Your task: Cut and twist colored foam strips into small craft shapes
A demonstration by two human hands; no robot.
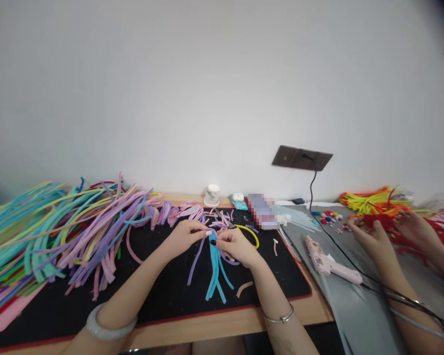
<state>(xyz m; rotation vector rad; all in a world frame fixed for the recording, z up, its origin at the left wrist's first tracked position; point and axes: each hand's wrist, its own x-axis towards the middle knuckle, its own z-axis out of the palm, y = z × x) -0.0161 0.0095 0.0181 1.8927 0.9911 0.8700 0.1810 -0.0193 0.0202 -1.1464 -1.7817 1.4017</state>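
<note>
My left hand (187,235) and my right hand (236,245) meet over the black mat (163,291), both pinched on the top of a bundle of blue pipe cleaners (216,268) that hangs down toward me. A few purple pipe cleaners (197,259) trail beside the bundle. A jade bangle is on my left wrist, a thin silver bracelet on my right.
A big heap of pastel pipe cleaners (59,231) covers the left. A yellow loop (250,233), white cup (212,195) and pink glue gun (327,264) with its black cord lie nearby. Another person's hands (377,234) work red pipe cleaners at right.
</note>
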